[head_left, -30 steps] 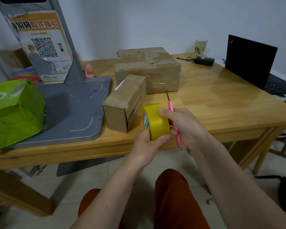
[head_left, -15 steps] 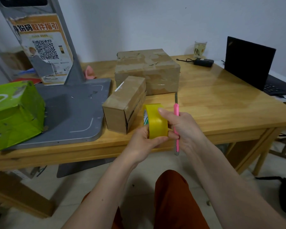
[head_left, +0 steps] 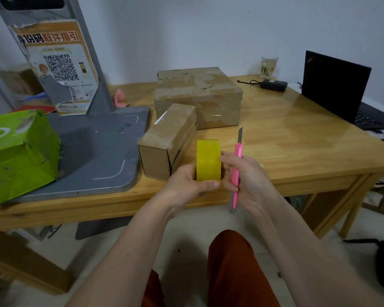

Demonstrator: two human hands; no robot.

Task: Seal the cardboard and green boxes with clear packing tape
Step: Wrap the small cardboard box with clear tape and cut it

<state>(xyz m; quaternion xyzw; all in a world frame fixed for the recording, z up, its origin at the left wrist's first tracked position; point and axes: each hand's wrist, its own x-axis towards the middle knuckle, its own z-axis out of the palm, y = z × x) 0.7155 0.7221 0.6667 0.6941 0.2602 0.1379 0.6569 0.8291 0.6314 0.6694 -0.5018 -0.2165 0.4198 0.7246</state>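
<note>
A yellowish roll of packing tape (head_left: 208, 160) stands on edge between both hands, just in front of the table's near edge. My left hand (head_left: 190, 185) grips it from below, thumb across its lower rim. My right hand (head_left: 244, 176) holds a pink utility knife (head_left: 237, 167), blade pointing up, while its fingertips touch the roll's right side. A small cardboard box (head_left: 167, 140) lies on the table just left of the roll. Behind it sits a larger taped cardboard box (head_left: 197, 96). The green box (head_left: 18, 154) rests at the far left.
A grey metal stand (head_left: 93, 151) with a QR-code poster covers the table's left part. At the right stand an open black laptop (head_left: 335, 89), a glass (head_left: 269, 66) and a small black device (head_left: 273, 85). The wooden table (head_left: 297, 147) edge runs under my hands.
The roll has turned in my hands so its outer face points at me. The knife has swung from a tilt to nearly upright. Both hands stayed in about the same place.
</note>
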